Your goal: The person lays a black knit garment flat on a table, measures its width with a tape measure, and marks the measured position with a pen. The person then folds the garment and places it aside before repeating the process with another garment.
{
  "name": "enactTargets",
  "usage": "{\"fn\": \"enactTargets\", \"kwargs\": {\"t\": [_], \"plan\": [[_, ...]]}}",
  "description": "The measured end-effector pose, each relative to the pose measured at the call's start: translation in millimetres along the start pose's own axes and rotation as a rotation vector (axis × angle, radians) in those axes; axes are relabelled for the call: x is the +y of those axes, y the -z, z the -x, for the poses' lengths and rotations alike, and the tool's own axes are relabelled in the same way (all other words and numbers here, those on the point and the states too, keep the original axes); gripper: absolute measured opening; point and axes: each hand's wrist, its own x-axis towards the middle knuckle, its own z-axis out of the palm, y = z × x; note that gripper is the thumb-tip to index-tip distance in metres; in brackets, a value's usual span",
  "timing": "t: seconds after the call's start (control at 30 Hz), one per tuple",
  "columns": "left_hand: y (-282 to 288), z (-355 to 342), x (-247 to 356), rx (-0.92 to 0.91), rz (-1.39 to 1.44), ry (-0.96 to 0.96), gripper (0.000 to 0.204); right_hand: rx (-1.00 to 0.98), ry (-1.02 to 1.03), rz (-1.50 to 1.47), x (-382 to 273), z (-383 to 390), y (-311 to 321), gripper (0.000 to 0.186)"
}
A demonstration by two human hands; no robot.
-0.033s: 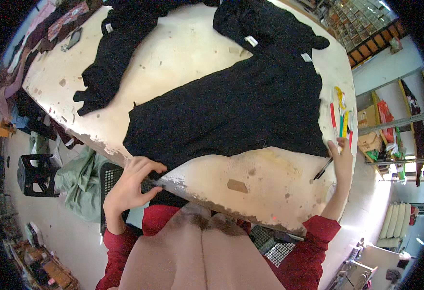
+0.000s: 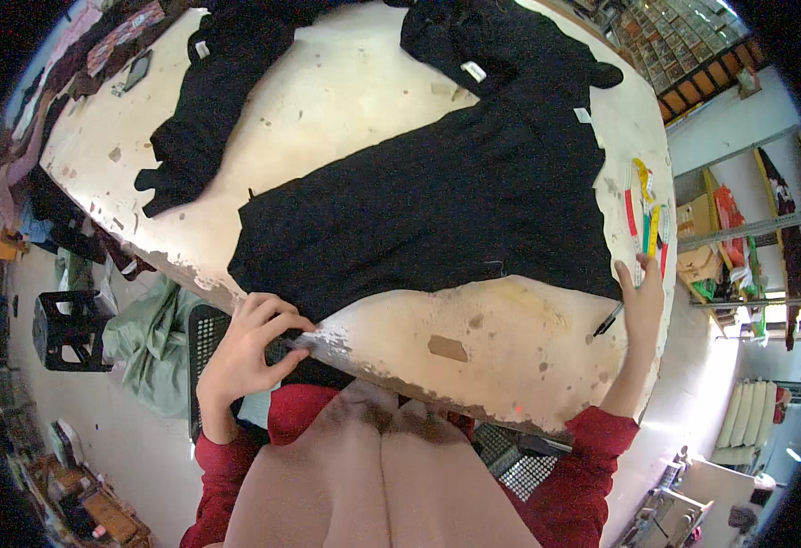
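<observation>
A black knit garment piece [image 2: 437,201] lies spread across the pale table, its near edge curving toward me. At its lower left corner, by the table's edge, my left hand [image 2: 254,352] is closed, thumb and index finger pinching the dark fabric. My right hand [image 2: 640,297] rests at the lower right corner of the garment, thumb and index finger extended beside a coloured tape measure [image 2: 653,228]. A black pen [image 2: 609,320] sticks out from under that palm, apparently held by the curled fingers, which are mostly hidden.
Another black garment piece [image 2: 222,100] lies at the far left of the worn table [image 2: 492,347]. Below the table edge are a black plastic crate [image 2: 204,342], a green sack [image 2: 158,342] and a black stool [image 2: 67,329]. Shelves [image 2: 738,224] stand at the right.
My left thumb and index finger have drawn slightly closer together. The right hand has shifted slightly up and left, and the garment has moved slightly left at its lower left corner.
</observation>
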Motion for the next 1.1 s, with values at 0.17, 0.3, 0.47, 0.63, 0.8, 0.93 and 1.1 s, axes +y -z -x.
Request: {"fn": "enactTargets", "kwargs": {"t": [0.17, 0.3, 0.47, 0.63, 0.8, 0.93, 1.1], "plan": [[-27.2, -20.2, 6.3, 0.126, -0.025, 0.081, 0.017, -0.089, 0.477, -0.519, -150.4, 23.3, 0.7, 0.014], [-49.3, -52.7, 15.3, 0.233, -0.043, 0.016, 0.028, -0.143, 0.749, -0.708, -214.1, 54.9, -31.2, 0.016], [-60.5, -62.1, -0.4, 0.266, -0.081, -0.027, 0.033, -0.214, 0.753, -0.593, -219.2, 61.7, -44.2, 0.016], [-58.1, -61.3, 1.7, 0.193, -0.184, -0.018, 0.020, -0.270, 0.899, -0.481, -211.5, 51.4, -51.3, 0.016], [-49.7, -65.4, -1.1, 0.125, -0.117, 0.031, 0.012, -0.220, 0.891, -0.557, -214.9, 52.3, -55.5, 0.014], [-40.9, -69.6, -8.5, 0.106, 0.093, 0.042, 0.011, -0.233, 0.905, -0.638, -216.7, 50.7, -56.7, 0.011], [-35.3, -51.8, -14.2, 0.025, -0.014, -0.109, 0.016, -0.202, 0.952, -0.542, -214.5, 51.6, -65.8, 0.011]]}}
